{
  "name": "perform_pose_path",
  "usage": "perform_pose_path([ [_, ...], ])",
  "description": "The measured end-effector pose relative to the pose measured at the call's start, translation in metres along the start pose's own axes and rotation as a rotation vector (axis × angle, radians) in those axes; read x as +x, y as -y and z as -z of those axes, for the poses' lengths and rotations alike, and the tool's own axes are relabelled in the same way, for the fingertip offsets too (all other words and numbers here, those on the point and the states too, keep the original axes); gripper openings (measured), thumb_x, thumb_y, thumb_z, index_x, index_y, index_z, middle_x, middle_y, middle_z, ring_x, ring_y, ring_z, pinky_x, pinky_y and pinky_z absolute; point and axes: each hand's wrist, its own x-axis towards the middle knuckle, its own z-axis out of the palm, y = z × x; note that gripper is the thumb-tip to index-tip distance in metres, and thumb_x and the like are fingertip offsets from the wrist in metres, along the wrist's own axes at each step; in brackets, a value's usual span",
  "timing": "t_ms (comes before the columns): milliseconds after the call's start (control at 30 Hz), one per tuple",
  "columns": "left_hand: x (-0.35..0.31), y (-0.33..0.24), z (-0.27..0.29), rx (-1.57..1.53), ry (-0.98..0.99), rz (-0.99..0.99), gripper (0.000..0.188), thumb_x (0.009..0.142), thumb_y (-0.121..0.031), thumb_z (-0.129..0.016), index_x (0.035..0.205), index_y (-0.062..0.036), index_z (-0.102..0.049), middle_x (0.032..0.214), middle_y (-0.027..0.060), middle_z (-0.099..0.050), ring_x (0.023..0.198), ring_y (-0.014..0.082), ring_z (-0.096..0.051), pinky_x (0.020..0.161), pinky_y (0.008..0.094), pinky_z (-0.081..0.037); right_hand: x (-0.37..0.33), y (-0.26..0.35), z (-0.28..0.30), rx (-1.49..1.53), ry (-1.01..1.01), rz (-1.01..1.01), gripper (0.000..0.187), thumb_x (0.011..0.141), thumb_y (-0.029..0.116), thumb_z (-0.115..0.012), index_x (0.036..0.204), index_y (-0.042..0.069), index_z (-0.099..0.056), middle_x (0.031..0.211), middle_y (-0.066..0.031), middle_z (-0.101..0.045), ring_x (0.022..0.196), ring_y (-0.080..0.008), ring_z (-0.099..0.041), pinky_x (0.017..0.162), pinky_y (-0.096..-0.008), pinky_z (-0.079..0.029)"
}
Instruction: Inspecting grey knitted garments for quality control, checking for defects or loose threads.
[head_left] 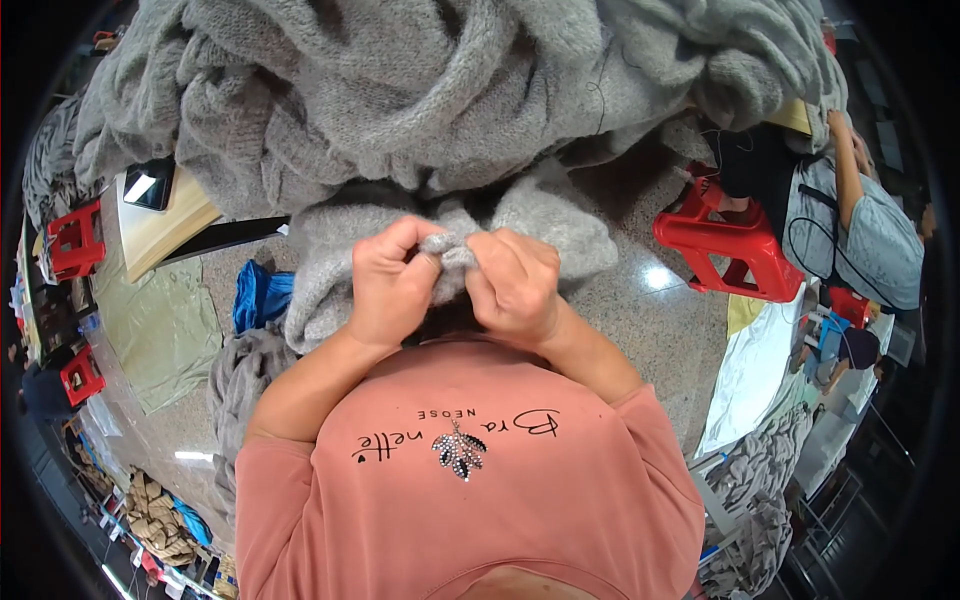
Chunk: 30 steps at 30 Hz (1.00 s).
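Note:
A grey fuzzy knit garment (335,240) lies across my lap, and a bunched edge of it is raised between my two hands. My left hand (393,283) pinches that edge between thumb and forefinger. Close beside it, my right hand (513,283) grips the same edge with curled fingers. Whether a needle or other small tool is in the fingers, I cannot make out. Just beyond my hands, a large heap of the same grey knitwear (400,90) covers the work surface.
A phone (149,184) rests on a wooden board (165,220) at the left. Red plastic stools (730,240) stand at both sides. At the right sits another person (850,210). Blue cloth (262,295) and a greenish sheet (155,330) lie on the floor.

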Motion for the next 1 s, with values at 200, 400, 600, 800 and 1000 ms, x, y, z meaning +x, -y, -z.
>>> perform_pose_path([
  [200, 0.001, -0.001, -0.003, 0.554, -0.112, -0.87, 0.028, 0.054, 0.009, -0.054, 0.081, 0.0004, -0.057, 0.069, 0.0101, -0.056, 0.054, 0.0245, -0.054, 0.048, 0.0302, -0.044, -0.002, -0.008, -0.001, 0.134, 0.099, -0.11, 0.024, 0.057, -0.008, -0.052, 0.079, -0.002, -0.055, 0.061, -0.0112, -0.051, 0.046, -0.0244, -0.05, 0.042, -0.0312, -0.039],
  [400, 0.003, 0.009, -0.002, 0.57, -0.146, -0.848, 0.031, 0.055, 0.009, -0.054, 0.084, -0.0003, -0.056, 0.07, 0.0106, -0.056, 0.057, 0.0248, -0.055, 0.052, 0.0324, -0.046, -0.015, -0.01, 0.009, 0.086, -0.101, -0.057, 0.024, 0.061, -0.01, -0.049, 0.083, -0.003, -0.055, 0.069, -0.0147, -0.057, 0.052, -0.0219, -0.055, 0.048, -0.0285, -0.045],
  [600, 0.001, 0.016, 0.01, 0.223, -0.088, -0.141, 0.008, 0.071, 0.005, -0.054, 0.077, 0.0017, -0.057, 0.066, 0.0109, -0.055, 0.057, 0.0156, -0.052, 0.052, 0.025, -0.041, -0.008, -0.033, 0.029, 0.207, 0.36, -0.576, 0.041, 0.064, -0.001, -0.058, 0.105, 0.001, -0.055, 0.092, -0.0128, -0.059, 0.083, -0.0256, -0.058, 0.075, -0.0318, -0.045],
  [800, 0.003, 0.01, 0.003, 0.161, 0.124, -0.065, 0.009, 0.071, 0.004, -0.052, 0.078, 0.0028, -0.058, 0.068, 0.0044, -0.058, 0.059, 0.0084, -0.051, 0.052, 0.0231, -0.041, -0.001, -0.025, 0.02, 0.178, 0.516, -0.17, 0.034, 0.066, 0.007, -0.063, 0.099, 0.001, -0.058, 0.088, -0.0105, -0.06, 0.082, -0.0255, -0.058, 0.076, -0.0339, -0.043],
  [1000, 0.003, 0.014, 0.011, 0.074, 0.095, 0.01, 0.004, 0.071, 0.003, -0.058, 0.074, 0.0004, -0.058, 0.065, -0.0023, -0.053, 0.057, 0.0031, -0.045, 0.049, 0.0184, -0.035, -0.009, -0.021, 0.006, 0.461, 0.352, -0.567, 0.015, 0.071, -0.001, -0.058, 0.086, -0.002, -0.057, 0.071, -0.0097, -0.056, 0.057, -0.0205, -0.053, 0.052, -0.0279, -0.041],
])
